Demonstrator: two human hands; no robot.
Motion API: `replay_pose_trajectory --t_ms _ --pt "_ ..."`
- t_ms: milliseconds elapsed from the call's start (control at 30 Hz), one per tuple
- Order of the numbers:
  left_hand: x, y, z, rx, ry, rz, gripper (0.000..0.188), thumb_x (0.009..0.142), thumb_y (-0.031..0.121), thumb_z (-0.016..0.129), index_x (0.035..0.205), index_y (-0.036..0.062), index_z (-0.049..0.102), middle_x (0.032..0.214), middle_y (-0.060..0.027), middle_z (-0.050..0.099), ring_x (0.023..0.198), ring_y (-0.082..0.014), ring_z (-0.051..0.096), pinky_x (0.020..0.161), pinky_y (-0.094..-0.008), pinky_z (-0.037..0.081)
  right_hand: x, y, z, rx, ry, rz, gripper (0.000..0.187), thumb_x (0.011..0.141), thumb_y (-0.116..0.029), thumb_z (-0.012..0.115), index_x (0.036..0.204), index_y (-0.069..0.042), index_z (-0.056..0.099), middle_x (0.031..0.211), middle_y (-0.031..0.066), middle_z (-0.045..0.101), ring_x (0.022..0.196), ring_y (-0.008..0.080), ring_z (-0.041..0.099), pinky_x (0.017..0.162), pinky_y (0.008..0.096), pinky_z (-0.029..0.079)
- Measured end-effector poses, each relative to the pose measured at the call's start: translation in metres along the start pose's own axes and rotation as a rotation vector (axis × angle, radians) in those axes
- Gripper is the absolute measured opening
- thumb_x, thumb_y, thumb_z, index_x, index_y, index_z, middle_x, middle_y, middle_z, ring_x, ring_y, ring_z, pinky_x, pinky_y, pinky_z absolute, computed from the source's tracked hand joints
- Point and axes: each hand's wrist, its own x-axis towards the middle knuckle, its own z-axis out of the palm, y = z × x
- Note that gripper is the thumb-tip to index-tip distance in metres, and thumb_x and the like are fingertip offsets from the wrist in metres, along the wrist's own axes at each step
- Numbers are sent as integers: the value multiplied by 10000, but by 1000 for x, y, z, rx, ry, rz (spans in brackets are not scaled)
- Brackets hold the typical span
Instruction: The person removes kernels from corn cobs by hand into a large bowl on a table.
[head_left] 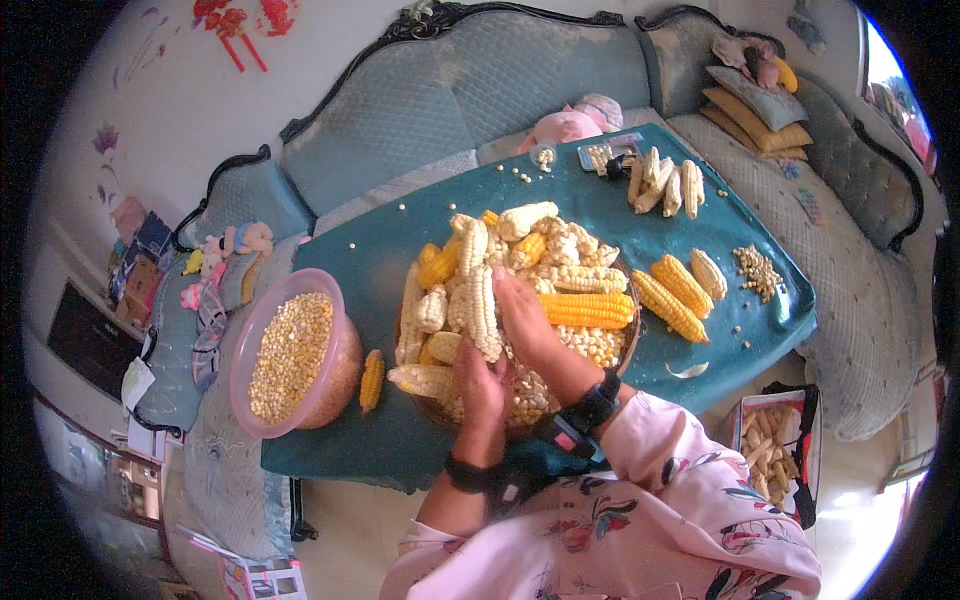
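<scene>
A pale white corn cob (481, 312) stands tilted over a round basket (634, 350) heaped with white and yellow cobs and loose kernels. My left hand (484, 388) is closed around the cob's lower end. Along the cob's right side lies my right hand (524, 316), its fingers pressed to the kernels; the fingertips are partly hidden. Close by my right hand, a yellow cob (586, 310) rests on the heap. Another white cob (420, 380) pokes out of the basket beside my left hand.
A pink bowl of kernels (292, 358) and a small yellow cob (371, 381) are left of the basket on the green-covered table (390, 235). Rightward lie yellow cobs (672, 300), a kernel pile (760, 273) and whitish cobs (668, 186). A box of cobs (770, 450) stands on the floor.
</scene>
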Motion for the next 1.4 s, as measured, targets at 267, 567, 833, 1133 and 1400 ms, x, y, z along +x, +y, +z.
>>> replay_pose_trajectory --t_ms 267,567,833,1133,1400 --pt "-16 29 13 167 47 -77 432 879 311 368 1246 85 364 1135 -46 447 982 -136 449 742 -245 419 -2 -11 0 -84 -19 46 389 895 -391 391 806 -42 539 680 -3 529 582 90 468 547 231 399" --pt "-13 25 9 33 29 -71 380 876 314 357 1165 79 432 972 -9 504 799 -86 493 571 -198 418 1 8 -4 -143 -19 -41 398 919 -337 352 755 -13 516 648 22 495 612 115 428 584 266 389" --pt "-5 12 0 -226 4 -152 388 883 345 339 1173 99 414 993 -10 497 844 -107 498 669 -236 438 3 24 -9 -448 97 -254 316 905 -277 373 938 14 490 784 141 525 757 217 491 720 329 404" --pt "0 22 17 -222 13 -21 480 894 378 321 1248 54 344 1153 -83 460 1037 -185 478 838 -307 419 -9 11 -2 -594 -97 -106 356 860 -311 480 1014 9 491 861 176 569 817 251 545 756 337 421" --pt "1 18 12 -306 44 -87 478 885 394 335 1226 59 362 1127 -74 461 995 -173 489 793 -294 435 -7 21 -4 -493 -165 -335 293 896 -252 414 1023 4 480 829 151 560 781 253 537 732 346 422"
